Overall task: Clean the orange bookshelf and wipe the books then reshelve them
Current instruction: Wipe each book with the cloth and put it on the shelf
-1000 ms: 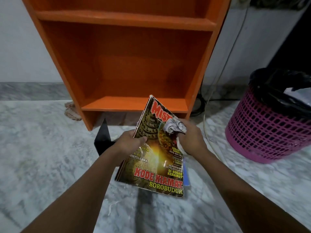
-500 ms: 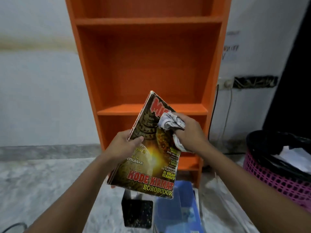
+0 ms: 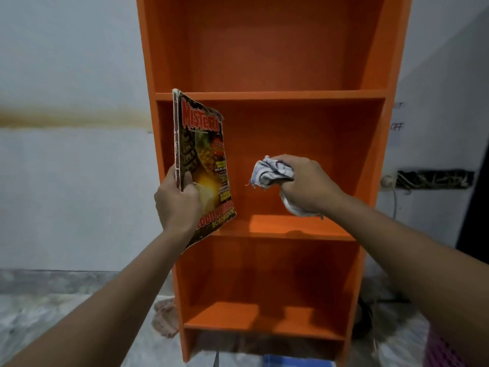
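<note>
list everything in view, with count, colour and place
bookshelf: 1, orange, against the wall
magazine: 1, dark with red title, upright before the middle shelf's left side
cloth: 1, white-grey, bunched before the middle shelf
rag: 1, pinkish, floor at the bookshelf's left foot
book: 1, blue, floor below the bookshelf, edge only
basket: 1, pink, bottom right corner, mostly hidden
wall socket: 1, white, wall right of the bookshelf
left hand: 1, grips the magazine's spine
right hand: 1, grips the cloth
</note>
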